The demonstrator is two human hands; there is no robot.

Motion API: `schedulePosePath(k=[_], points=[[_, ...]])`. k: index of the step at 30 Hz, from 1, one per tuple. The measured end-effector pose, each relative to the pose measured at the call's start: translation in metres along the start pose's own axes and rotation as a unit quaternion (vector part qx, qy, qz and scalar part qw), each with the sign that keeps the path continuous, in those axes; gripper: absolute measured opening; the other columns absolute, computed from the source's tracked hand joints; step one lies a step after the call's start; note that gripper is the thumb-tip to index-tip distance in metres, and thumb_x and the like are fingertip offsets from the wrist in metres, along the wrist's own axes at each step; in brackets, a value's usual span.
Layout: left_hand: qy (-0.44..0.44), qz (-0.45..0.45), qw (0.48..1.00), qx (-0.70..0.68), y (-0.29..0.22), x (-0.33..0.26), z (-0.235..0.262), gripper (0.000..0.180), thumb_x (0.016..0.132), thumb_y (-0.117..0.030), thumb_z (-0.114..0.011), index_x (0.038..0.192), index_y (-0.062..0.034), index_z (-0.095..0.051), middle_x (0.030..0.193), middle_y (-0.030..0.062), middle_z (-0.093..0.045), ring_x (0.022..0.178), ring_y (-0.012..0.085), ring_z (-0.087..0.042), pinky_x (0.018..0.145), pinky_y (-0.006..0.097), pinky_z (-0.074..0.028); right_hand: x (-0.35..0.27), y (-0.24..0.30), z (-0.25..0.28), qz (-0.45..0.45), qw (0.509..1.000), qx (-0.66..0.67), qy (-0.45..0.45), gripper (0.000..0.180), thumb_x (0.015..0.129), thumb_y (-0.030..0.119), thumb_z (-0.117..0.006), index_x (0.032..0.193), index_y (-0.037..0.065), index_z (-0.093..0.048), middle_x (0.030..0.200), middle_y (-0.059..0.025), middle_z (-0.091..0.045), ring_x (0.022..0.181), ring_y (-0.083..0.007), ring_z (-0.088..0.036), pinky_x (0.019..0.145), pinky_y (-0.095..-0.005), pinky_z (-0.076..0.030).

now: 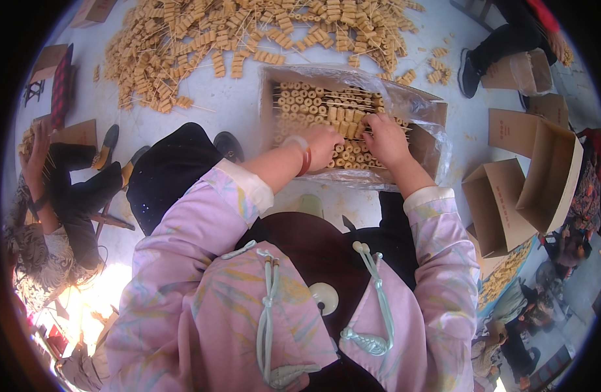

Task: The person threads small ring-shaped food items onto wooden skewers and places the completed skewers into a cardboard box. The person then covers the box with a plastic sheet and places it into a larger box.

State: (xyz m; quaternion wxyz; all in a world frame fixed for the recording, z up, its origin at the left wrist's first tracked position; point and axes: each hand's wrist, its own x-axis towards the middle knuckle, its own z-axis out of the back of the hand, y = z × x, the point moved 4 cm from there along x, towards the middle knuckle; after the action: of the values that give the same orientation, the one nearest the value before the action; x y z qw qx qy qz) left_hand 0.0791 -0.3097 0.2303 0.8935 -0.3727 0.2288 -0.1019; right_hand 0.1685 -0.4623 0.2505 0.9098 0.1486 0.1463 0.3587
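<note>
A cardboard box (268, 98) lined with clear plastic (414, 98) stands before me. Packed inside are rows of tan, hollow rolls threaded on thin sticks (303, 101). Both my hands reach into it. My left hand (321, 147), a bangle and a reddish band at its wrist, curls its fingers around the end of a skewer of tan rolls (346, 116) near the middle. On the other side, my right hand (385, 138) pinches at the same skewers with thumb and fingers. The fingertips partly hide what they grip.
A large heap of skewered rolls (202, 39) spreads over the floor beyond the box. Open cardboard boxes (503, 202) stand at the right. Another person's hand (34, 160) holds skewers at the left; a person's dark shoe (470, 73) is at the upper right.
</note>
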Motion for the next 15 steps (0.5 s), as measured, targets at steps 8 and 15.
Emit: schedulePosePath(k=[8, 15], points=[[-0.142, 0.151, 0.974, -0.088, 0.021, 0.0, 0.008, 0.033, 0.079, 0.002, -0.059, 0.112, -0.0039, -0.061, 0.111, 0.0174, -0.06, 0.102, 0.0332, -0.059, 0.092, 0.038, -0.048, 0.004, -0.004, -0.012, -0.009, 0.999, 0.013, 0.033, 0.023, 0.076, 0.015, -0.07, 0.094, 0.008, -0.059, 0.098, -0.014, -0.062, 0.091, -0.0344, -0.063, 0.078, -0.0439, -0.052], [-0.122, 0.189, 0.972, -0.073, 0.037, 0.006, -0.004, 0.041, 0.082, 0.0, -0.059, 0.123, -0.0023, -0.058, 0.116, 0.0172, -0.058, 0.095, 0.0303, -0.063, 0.09, 0.036, -0.05, 0.003, -0.005, -0.013, -0.022, 0.995, 0.101, 0.014, 0.019, 0.075, 0.01, -0.07, 0.092, 0.009, -0.06, 0.093, -0.0109, -0.062, 0.088, -0.0325, -0.062, 0.076, -0.0434, -0.051]])
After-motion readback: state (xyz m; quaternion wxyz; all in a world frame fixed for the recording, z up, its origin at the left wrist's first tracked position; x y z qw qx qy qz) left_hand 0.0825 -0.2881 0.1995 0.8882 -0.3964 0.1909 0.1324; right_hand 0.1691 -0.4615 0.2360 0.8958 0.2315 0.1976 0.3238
